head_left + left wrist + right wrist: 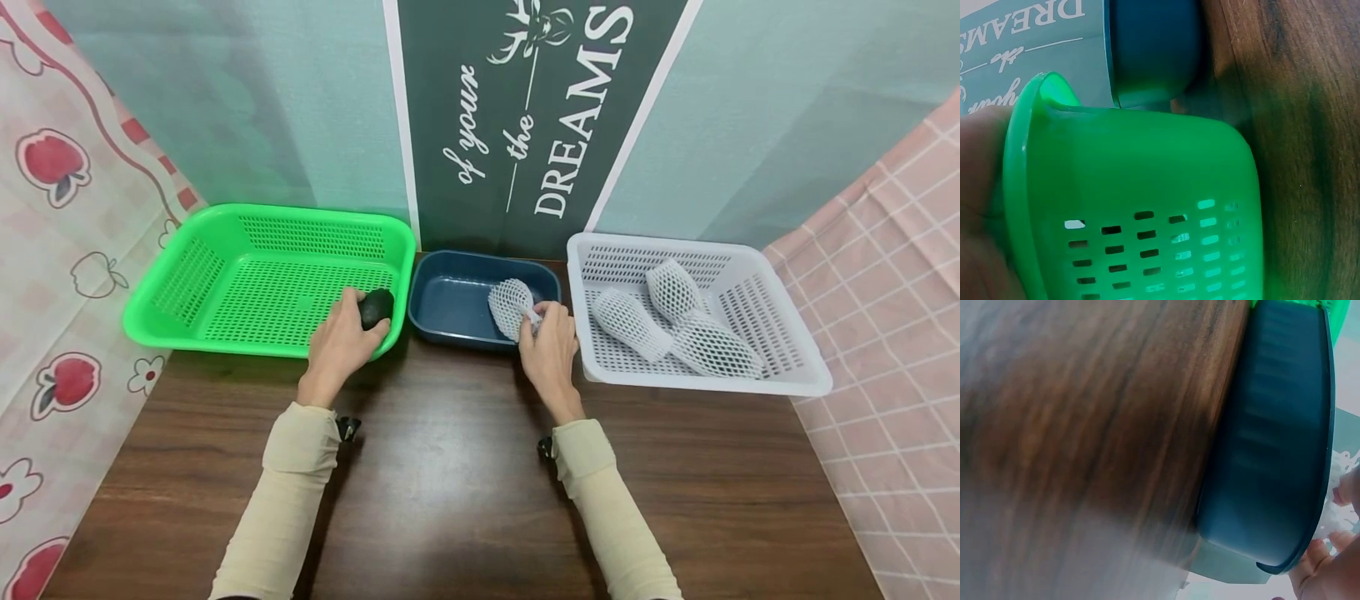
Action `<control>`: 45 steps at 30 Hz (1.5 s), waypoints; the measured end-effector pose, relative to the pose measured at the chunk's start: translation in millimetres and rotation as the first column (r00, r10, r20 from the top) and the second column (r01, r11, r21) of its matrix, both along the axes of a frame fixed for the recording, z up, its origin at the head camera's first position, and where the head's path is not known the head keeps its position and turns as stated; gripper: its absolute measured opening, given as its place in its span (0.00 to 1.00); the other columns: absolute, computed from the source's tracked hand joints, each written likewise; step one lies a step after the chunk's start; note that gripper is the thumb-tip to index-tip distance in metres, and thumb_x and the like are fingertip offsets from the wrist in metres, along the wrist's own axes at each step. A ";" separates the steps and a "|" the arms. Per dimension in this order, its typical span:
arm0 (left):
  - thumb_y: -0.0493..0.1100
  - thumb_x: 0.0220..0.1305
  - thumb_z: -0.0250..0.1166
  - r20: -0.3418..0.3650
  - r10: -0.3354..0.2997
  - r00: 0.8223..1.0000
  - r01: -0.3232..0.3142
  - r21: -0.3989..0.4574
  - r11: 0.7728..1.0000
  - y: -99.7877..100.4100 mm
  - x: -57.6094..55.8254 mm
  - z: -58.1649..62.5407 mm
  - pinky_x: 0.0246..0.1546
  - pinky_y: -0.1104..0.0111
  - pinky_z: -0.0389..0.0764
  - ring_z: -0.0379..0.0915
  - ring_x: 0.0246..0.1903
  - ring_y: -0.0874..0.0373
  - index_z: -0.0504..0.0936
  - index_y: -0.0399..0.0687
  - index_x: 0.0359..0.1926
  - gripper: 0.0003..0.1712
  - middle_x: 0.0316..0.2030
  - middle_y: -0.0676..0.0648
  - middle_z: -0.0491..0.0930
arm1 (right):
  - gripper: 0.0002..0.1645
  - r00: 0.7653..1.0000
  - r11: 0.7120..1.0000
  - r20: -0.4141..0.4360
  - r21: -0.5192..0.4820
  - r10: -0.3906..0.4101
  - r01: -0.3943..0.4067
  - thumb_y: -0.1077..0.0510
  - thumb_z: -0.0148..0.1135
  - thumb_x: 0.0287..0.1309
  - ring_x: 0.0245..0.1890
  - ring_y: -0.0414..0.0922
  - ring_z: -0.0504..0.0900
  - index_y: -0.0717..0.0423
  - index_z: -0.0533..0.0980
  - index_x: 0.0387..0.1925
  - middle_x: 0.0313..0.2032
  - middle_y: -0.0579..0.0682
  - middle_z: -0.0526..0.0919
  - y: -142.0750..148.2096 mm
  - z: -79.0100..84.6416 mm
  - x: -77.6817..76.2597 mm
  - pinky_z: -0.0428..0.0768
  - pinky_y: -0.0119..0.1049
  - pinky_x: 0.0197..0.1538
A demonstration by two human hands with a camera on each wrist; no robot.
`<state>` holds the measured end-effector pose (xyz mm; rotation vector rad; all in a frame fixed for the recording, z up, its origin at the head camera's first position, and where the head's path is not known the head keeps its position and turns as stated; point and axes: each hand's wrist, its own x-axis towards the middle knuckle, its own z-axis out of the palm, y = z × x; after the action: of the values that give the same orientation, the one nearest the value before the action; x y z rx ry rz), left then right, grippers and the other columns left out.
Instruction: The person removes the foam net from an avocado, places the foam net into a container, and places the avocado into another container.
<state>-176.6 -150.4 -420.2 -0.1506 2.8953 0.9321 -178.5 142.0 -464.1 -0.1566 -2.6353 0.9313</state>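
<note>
Curling round dark fruit (pixel 377 307), left fingers (pixel 348 305); pinching white foam net (pixel 510 303), right fingers (pixel 556 321).

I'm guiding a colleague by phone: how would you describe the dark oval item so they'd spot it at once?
On the wooden table, find the bright green basket at the left. At its near right corner, the left hand holds the dark oval item. Nearly black and unwrapped, it looks nothing like the white mesh sleeves in the white basket at the right.

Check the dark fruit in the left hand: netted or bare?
Bare where visible: the dark fruit shows uncovered black skin beside the fingers of the left hand.
</note>
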 end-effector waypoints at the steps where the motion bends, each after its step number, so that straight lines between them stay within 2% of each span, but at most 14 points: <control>1: 0.57 0.67 0.57 0.011 -0.003 1.000 0.003 -0.006 1.000 -0.1 -0.4 0.3 0.32 0.56 0.71 0.75 0.39 0.39 0.60 0.46 0.68 0.35 0.50 0.34 0.74 | 0.15 1.000 1.000 -0.010 0.015 0.004 -0.004 0.55 0.51 0.68 0.44 0.58 0.72 0.56 0.71 0.53 0.46 0.59 0.75 0.6 -0.6 -0.5 0.69 0.54 0.42; 4: 0.58 0.69 0.56 0.053 -0.016 0.998 0.018 -0.039 0.999 0.5 -0.9 1.2 0.32 0.57 0.71 0.75 0.39 0.39 0.59 0.45 0.66 0.33 0.48 0.34 0.74 | 0.16 0.999 0.999 -0.041 0.047 0.022 -0.020 0.58 0.51 0.68 0.39 0.57 0.73 0.52 0.76 0.55 0.42 0.58 0.75 2.3 -2.2 -1.5 0.70 0.51 0.38; 8: 0.57 0.72 0.53 0.092 -0.031 0.995 0.038 -0.081 0.996 2.2 -0.4 1.9 0.33 0.55 0.72 0.76 0.40 0.38 0.60 0.44 0.65 0.30 0.49 0.32 0.74 | 0.16 0.998 0.997 -0.046 0.069 0.046 -0.042 0.57 0.52 0.68 0.37 0.54 0.71 0.49 0.82 0.50 0.40 0.56 0.73 2.5 -3.5 -1.1 0.69 0.50 0.39; 11: 0.56 0.73 0.52 0.104 -0.032 0.994 0.042 -0.098 0.994 2.7 0.5 2.4 0.33 0.55 0.72 0.76 0.40 0.38 0.62 0.44 0.63 0.28 0.50 0.32 0.73 | 0.19 0.999 0.997 0.019 0.067 0.048 -0.049 0.49 0.55 0.68 0.41 0.54 0.68 0.51 0.82 0.52 0.43 0.56 0.71 1.4 -2.9 0.8 0.68 0.51 0.43; 15: 0.58 0.73 0.51 0.108 -0.029 0.994 0.042 -0.119 0.992 3.2 0.5 2.3 0.33 0.55 0.72 0.76 0.38 0.39 0.64 0.45 0.62 0.27 0.50 0.33 0.74 | 0.34 0.990 0.996 0.130 0.070 0.051 -0.061 0.35 0.58 0.63 0.50 0.54 0.64 0.54 0.77 0.59 0.50 0.57 0.68 0.2 -1.3 1.9 0.65 0.56 0.51; 18: 0.58 0.73 0.51 0.107 -0.031 0.994 0.044 -0.124 0.991 3.9 0.2 1.2 0.33 0.54 0.72 0.76 0.39 0.39 0.65 0.46 0.62 0.27 0.50 0.33 0.74 | 0.37 0.986 0.996 0.156 0.068 0.053 -0.065 0.33 0.61 0.60 0.55 0.55 0.62 0.55 0.76 0.59 0.54 0.58 0.67 -0.2 -0.3 2.5 0.64 0.58 0.54; 21: 0.58 0.73 0.51 0.102 -0.032 0.994 0.044 -0.119 0.992 4.3 0.3 0.4 0.34 0.54 0.73 0.76 0.40 0.39 0.65 0.46 0.63 0.27 0.51 0.33 0.74 | 0.29 0.992 0.997 0.118 0.064 0.042 -0.050 0.40 0.64 0.60 0.52 0.56 0.65 0.55 0.79 0.54 0.52 0.58 0.70 0.1 0.3 3.2 0.65 0.58 0.53; 25: 0.58 0.73 0.51 0.090 -0.032 0.995 0.042 -0.111 0.993 4.5 0.7 0.3 0.35 0.53 0.73 0.76 0.42 0.38 0.66 0.45 0.62 0.27 0.52 0.33 0.74 | 0.11 0.999 0.996 -0.009 0.082 0.032 -0.031 0.55 0.64 0.60 0.42 0.57 0.71 0.57 0.80 0.42 0.43 0.58 0.77 1.1 0.2 2.6 0.70 0.54 0.45; 28: 0.58 0.73 0.50 0.085 -0.032 0.996 0.041 -0.110 0.993 4.7 1.4 0.8 0.36 0.52 0.73 0.76 0.43 0.38 0.66 0.45 0.62 0.27 0.52 0.33 0.74 | 0.06 0.997 0.995 -0.078 0.098 0.028 -0.020 0.59 0.63 0.60 0.36 0.57 0.72 0.58 0.80 0.37 0.38 0.58 0.78 1.2 -0.9 1.9 0.71 0.51 0.41; 30: 0.58 0.73 0.50 0.083 -0.033 0.996 0.042 -0.111 0.993 4.7 1.7 0.9 0.36 0.53 0.73 0.76 0.43 0.38 0.66 0.45 0.62 0.27 0.52 0.34 0.74 | 0.09 0.998 0.995 -0.065 0.102 0.024 -0.017 0.55 0.63 0.63 0.37 0.57 0.71 0.58 0.81 0.38 0.39 0.58 0.76 0.5 -1.9 2.3 0.70 0.51 0.43; 34: 0.58 0.73 0.50 0.081 -0.038 0.996 0.047 -0.105 0.993 4.0 1.6 0.8 0.35 0.54 0.73 0.76 0.43 0.39 0.66 0.44 0.62 0.27 0.51 0.33 0.74 | 0.22 1.000 0.995 0.029 0.101 0.012 -0.014 0.44 0.61 0.65 0.46 0.56 0.67 0.59 0.81 0.45 0.47 0.58 0.70 -2.0 -3.8 3.7 0.66 0.54 0.50; 37: 0.57 0.73 0.50 0.079 -0.040 0.996 0.048 -0.098 0.994 3.6 1.5 0.7 0.35 0.54 0.73 0.75 0.42 0.39 0.66 0.44 0.62 0.27 0.50 0.34 0.74 | 0.28 0.998 0.997 0.064 0.081 0.013 -0.018 0.41 0.60 0.65 0.51 0.57 0.63 0.61 0.79 0.49 0.52 0.60 0.67 -3.6 -3.6 4.9 0.63 0.57 0.55; 40: 0.57 0.73 0.51 0.072 -0.041 0.997 0.047 -0.094 0.994 3.7 1.5 0.9 0.36 0.54 0.73 0.74 0.42 0.40 0.66 0.43 0.62 0.27 0.50 0.34 0.74 | 0.29 0.998 0.997 0.049 0.069 0.024 -0.027 0.41 0.60 0.65 0.54 0.58 0.63 0.62 0.77 0.52 0.56 0.61 0.66 -3.9 -2.4 5.7 0.62 0.58 0.58; 45: 0.57 0.73 0.52 0.051 -0.030 0.998 0.034 -0.092 0.995 3.9 1.0 0.4 0.37 0.52 0.74 0.74 0.44 0.39 0.68 0.43 0.61 0.27 0.51 0.34 0.74 | 0.28 0.996 0.994 -0.045 0.088 0.075 -0.071 0.46 0.63 0.64 0.55 0.59 0.66 0.62 0.74 0.56 0.58 0.63 0.67 -2.5 -1.5 4.4 0.64 0.55 0.61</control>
<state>-175.6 -146.5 -419.8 -0.1321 2.8873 0.7778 -174.0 139.6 -465.5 -0.0164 -2.6469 0.8318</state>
